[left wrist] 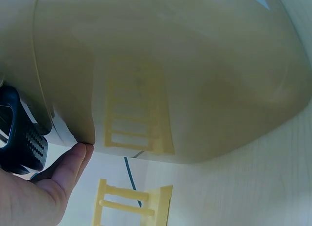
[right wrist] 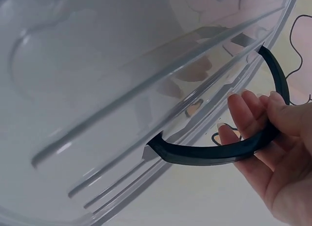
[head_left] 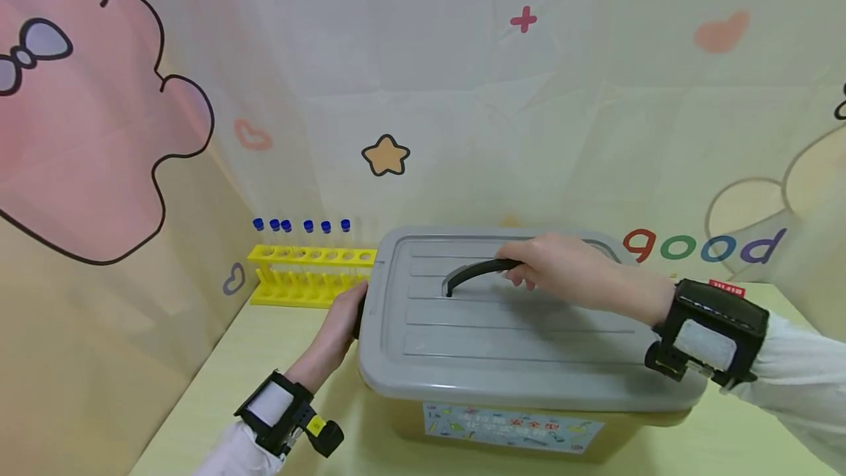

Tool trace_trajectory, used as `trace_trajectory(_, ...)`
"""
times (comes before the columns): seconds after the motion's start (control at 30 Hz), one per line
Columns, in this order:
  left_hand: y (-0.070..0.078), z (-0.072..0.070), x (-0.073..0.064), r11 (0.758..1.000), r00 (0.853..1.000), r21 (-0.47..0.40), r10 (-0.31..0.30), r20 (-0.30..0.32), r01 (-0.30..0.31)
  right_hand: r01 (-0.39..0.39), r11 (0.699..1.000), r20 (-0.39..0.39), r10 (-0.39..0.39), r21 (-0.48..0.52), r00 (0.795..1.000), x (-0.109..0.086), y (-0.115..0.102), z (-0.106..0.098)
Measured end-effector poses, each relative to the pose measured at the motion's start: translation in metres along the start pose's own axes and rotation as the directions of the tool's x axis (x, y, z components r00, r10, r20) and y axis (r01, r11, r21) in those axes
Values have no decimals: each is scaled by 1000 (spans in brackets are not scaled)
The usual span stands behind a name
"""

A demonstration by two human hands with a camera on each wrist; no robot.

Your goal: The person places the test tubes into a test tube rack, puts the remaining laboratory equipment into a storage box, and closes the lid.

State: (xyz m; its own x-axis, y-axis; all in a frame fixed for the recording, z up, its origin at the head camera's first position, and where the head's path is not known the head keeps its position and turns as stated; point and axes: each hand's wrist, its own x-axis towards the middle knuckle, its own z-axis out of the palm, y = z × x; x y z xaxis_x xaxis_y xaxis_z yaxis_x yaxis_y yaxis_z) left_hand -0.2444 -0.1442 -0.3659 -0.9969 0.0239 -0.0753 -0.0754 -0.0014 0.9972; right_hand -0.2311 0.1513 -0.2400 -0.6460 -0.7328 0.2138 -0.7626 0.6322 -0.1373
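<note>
A large storage box has a grey ribbed lid [head_left: 410, 329] over a tan body [head_left: 406, 417]. My right hand [head_left: 555, 270] curls its fingers round the black carrying handle [right wrist: 204, 154], which arches up from the lid. At the left end of the box is my left hand [head_left: 340, 325], its fingertips right at the wall below the lid rim. Beside those fingers, in the left wrist view, a black latch [left wrist: 34, 145] with a dotted grip patch stands out from the box. Part of the left hand is hidden behind the box corner in the head view.
A yellow test tube rack [head_left: 297, 296] stands behind the box on the left, holding several tubes with blue caps [head_left: 308, 226]. The pale table [head_left: 304, 417] meets a printed cloth backdrop [head_left: 463, 109]. A small red item [head_left: 727, 287] lies at the back right.
</note>
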Motion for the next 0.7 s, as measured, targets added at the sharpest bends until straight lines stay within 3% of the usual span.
trace_trajectory(0.37,7,-2,-3,1000,999,1,-23,28,23,19,1000,4,-19,17,1000,-1,0,10)
trace_trajectory(0.7,12,-1,-5,999,989,52,-10,147,2,-24,999,64,22,41,998,1,-2,14)
